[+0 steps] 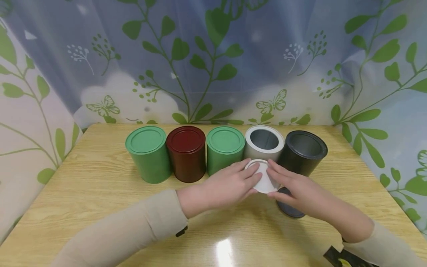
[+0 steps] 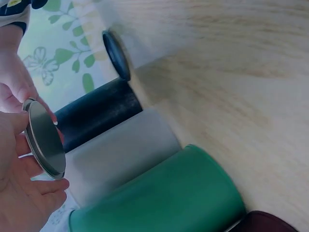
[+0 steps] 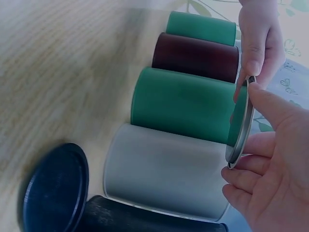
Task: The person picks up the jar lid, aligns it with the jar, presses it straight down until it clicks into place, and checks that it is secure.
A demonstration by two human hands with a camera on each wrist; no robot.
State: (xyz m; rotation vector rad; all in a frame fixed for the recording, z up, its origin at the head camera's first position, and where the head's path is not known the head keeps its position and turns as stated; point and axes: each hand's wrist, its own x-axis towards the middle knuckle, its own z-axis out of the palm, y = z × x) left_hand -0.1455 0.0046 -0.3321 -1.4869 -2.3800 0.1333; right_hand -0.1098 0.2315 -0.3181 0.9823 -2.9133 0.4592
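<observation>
Both hands hold a round white lid (image 1: 265, 184) in front of the uncovered white can (image 1: 267, 150), whose hollow inside shows in the head view. My left hand (image 1: 230, 183) grips the lid's left edge, with fingers over its top and the thumb at the near side. On the opposite edge, my right hand (image 1: 305, 193) holds it the same way. Both wrist views show the lid (image 2: 47, 137) raised off the table, level with the can's upper end. A black lid (image 1: 289, 207) lies on the table, partly hidden under my right hand.
Left of the white can stand a green can (image 1: 225, 155), a dark red can (image 1: 186, 159) and another green can (image 1: 151, 159), all lidded. A black can (image 1: 295, 161) with a dark top stands at the row's right end. A patterned curtain hangs behind the wooden table (image 1: 83, 185).
</observation>
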